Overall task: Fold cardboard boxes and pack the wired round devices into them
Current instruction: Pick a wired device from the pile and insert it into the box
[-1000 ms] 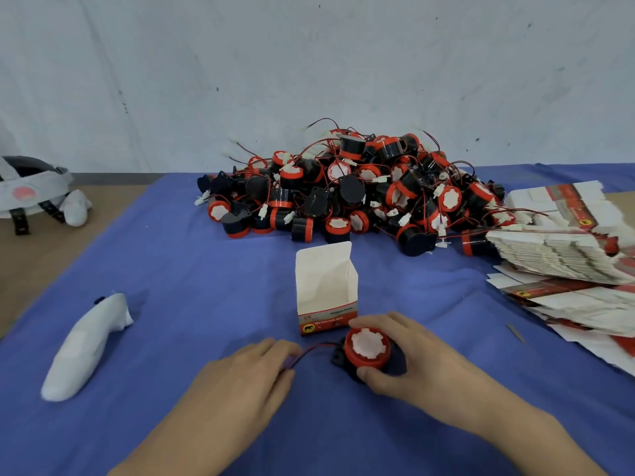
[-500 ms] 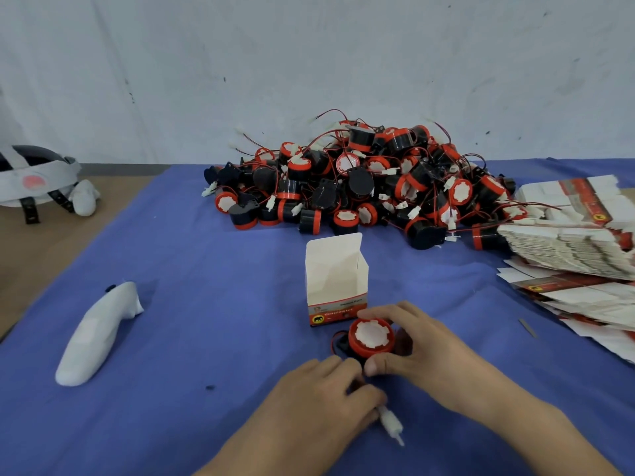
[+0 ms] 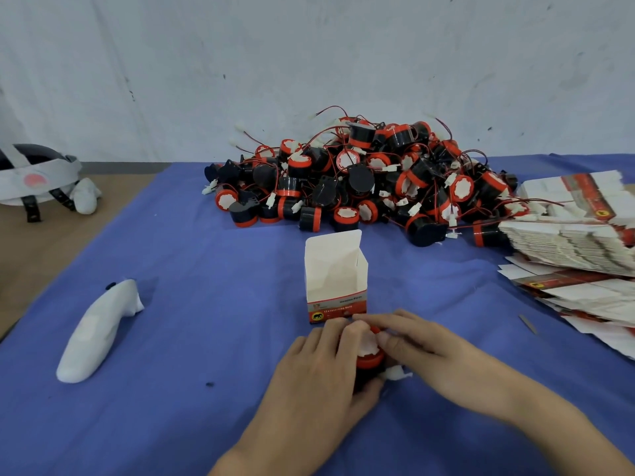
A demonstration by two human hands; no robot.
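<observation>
Fingers point(image 3: 345, 338) of both hands curl round 1 round device point(image 3: 370, 359), the left hand point(image 3: 319, 372) from the near-left and the right hand point(image 3: 426, 352) from the right. On the blue cloth point(image 3: 206, 269), a pile of devices point(image 3: 371, 180) lies at the far side and a stack of flat boxes point(image 3: 570, 242) at the right. 1 open box point(image 3: 335, 276) stands upright just beyond the held device, whose white connector point(image 3: 395, 372) shows under the right hand.

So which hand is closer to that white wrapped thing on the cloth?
Left. The left hand grips the round device, off to the right of the white wrapped thing; the right hand holds the same device from its far side, farther away.
</observation>
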